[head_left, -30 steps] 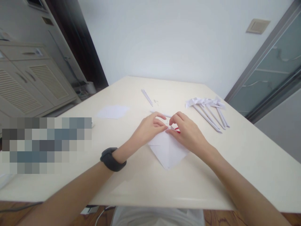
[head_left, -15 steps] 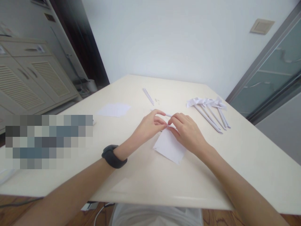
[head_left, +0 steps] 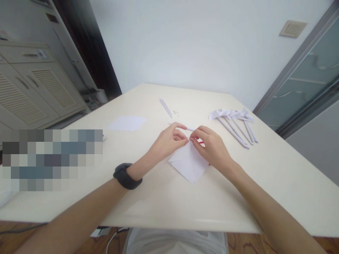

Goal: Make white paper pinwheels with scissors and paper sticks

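Note:
A small white sheet of paper with faint creases is held in front of me, low over the table. At its far corner, my left hand pinches it between thumb and forefinger. My right hand pinches the same corner, the fingertips of both hands nearly meeting. Anything tiny between those fingertips is too small to make out. A thin white paper stick lies just beyond the fingers, partly hidden. Something red shows in part behind my right hand; its kind is hidden.
Paper sticks with folded white tops lie at the right. Thin white sticks and small scraps lie farther back. White sheets are on the left, near a pixelated patch. A wall stands behind the table.
The paper has turned slightly and its lower corner has shifted left. A red thing now shows behind my right hand. Both hands stay in nearly the same pinch.

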Tool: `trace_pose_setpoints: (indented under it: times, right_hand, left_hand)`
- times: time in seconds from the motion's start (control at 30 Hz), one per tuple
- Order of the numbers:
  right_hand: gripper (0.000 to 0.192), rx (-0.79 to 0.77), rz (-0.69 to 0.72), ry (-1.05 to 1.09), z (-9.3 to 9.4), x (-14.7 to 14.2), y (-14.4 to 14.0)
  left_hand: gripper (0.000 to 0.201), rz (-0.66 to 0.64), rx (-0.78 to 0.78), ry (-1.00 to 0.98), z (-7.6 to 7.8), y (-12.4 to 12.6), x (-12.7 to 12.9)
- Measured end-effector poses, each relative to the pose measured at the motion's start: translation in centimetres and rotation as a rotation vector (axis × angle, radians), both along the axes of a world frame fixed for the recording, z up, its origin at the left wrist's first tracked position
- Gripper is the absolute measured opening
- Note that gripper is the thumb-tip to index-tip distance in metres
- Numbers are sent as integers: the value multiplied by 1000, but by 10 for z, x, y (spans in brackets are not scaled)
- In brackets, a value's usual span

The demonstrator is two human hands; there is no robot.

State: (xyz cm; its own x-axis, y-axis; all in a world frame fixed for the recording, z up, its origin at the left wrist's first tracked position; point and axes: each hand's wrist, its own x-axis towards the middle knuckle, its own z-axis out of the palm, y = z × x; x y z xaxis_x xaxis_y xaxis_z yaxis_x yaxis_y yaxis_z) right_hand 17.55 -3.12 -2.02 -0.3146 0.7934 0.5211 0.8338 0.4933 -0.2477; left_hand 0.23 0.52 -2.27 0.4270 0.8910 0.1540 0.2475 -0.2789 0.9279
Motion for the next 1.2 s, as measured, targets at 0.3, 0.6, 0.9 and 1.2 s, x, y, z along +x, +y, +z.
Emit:
trace_pose_setpoints:
  times: [0.3, 0.6, 0.9, 1.2]
  right_hand:
    - [15, 179, -33, 5, 4, 2, -1]
    - [18, 330, 62, -93, 5, 4, -3]
    - [20, 407, 165, -201, 5, 12, 4]
    - [19, 445, 212, -267, 7, 19, 7]
  left_hand:
    - [41, -24, -114, 126, 0, -2, 1]
    - [29, -3, -104, 149, 3, -3, -2]
    - [23, -100, -70, 54, 6, -2, -3]
    - [17, -92, -198, -99, 16, -9, -8]
